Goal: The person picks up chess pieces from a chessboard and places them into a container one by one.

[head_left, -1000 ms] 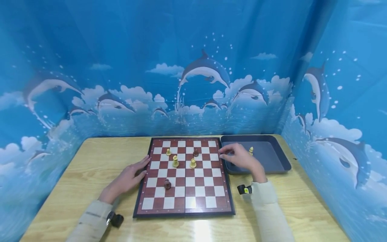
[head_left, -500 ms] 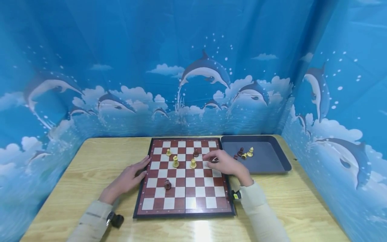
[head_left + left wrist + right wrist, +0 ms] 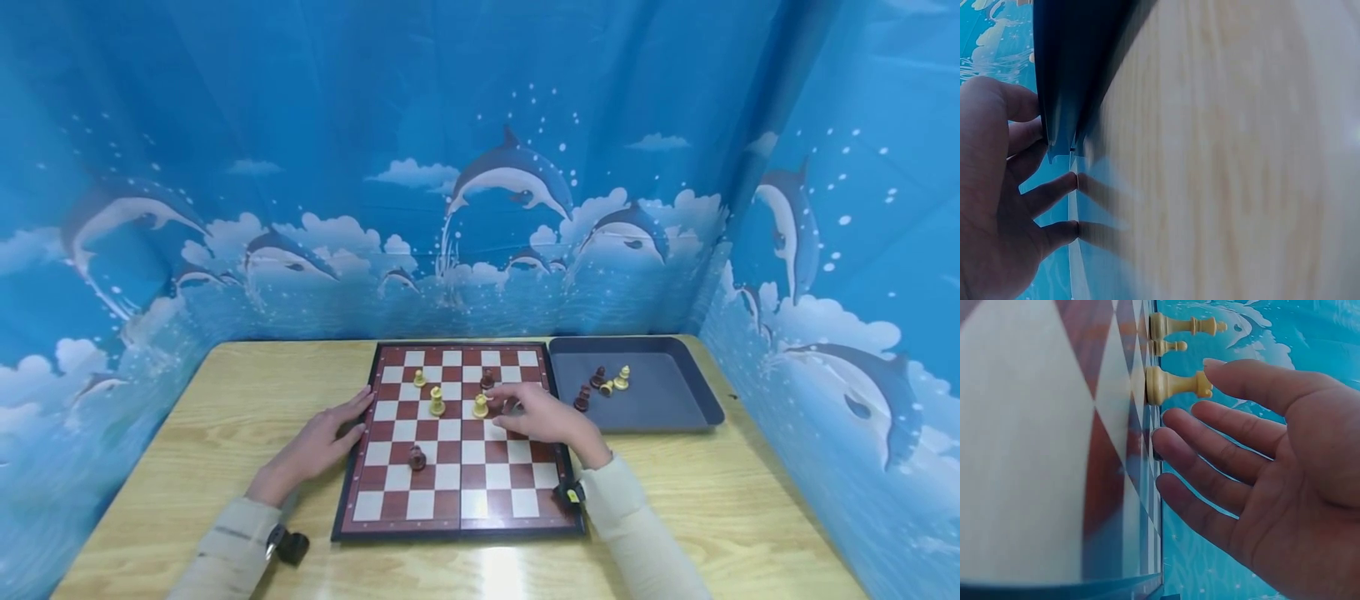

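Note:
A chessboard lies on the table with a few pieces standing on it. My right hand hovers over its right half, fingers spread beside a cream rook. In the right wrist view the thumb tip overlaps the top of that rook, and the palm holds nothing. My left hand rests at the board's left edge, its fingertips touching the dark frame. Left of the rook stand a taller cream piece and a cream pawn. One dark piece is behind the rook, partly near the fingers.
Another dark piece stands on the board's near left part. Right of the board is a grey tray holding two dark pieces, an upright cream piece and a tipped cream one. A blue dolphin curtain surrounds the table.
My right hand has moved left from the tray's edge across the board to the cream rook, uncovering the pieces in the tray. The left hand has stayed in place.

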Demonstrator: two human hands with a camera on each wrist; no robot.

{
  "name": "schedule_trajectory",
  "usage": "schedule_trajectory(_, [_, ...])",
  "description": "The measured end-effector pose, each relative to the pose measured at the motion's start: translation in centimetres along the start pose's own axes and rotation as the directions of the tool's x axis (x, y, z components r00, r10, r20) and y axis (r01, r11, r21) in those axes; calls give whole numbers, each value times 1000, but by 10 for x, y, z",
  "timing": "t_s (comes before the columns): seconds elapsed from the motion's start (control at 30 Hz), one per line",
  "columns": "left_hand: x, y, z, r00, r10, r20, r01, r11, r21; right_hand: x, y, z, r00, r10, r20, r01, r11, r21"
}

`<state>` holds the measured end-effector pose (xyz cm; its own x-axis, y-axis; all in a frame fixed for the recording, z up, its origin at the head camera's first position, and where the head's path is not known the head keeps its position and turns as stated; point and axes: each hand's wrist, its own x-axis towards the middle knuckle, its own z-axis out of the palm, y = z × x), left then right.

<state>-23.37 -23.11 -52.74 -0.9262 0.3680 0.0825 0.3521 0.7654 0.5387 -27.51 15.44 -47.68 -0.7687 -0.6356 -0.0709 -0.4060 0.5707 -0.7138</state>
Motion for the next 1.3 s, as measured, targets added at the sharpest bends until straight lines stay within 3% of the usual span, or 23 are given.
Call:
schedule_trajectory(0.63, [0,1,-1,1000,-5,2,5,1000,8,5,-3,7,1000,13,-19,-13,1000,9])
schedule_trajectory(1.0, [1,-2,0,1000,6,-1,-6,1000,9,7,-2,10,997,-76,22,75,997,18])
schedule_trajectory(1.3, [0,-3,-1,1000,10,2,-10,1000,6,10,-2,13,996,-87,35,85,996,40])
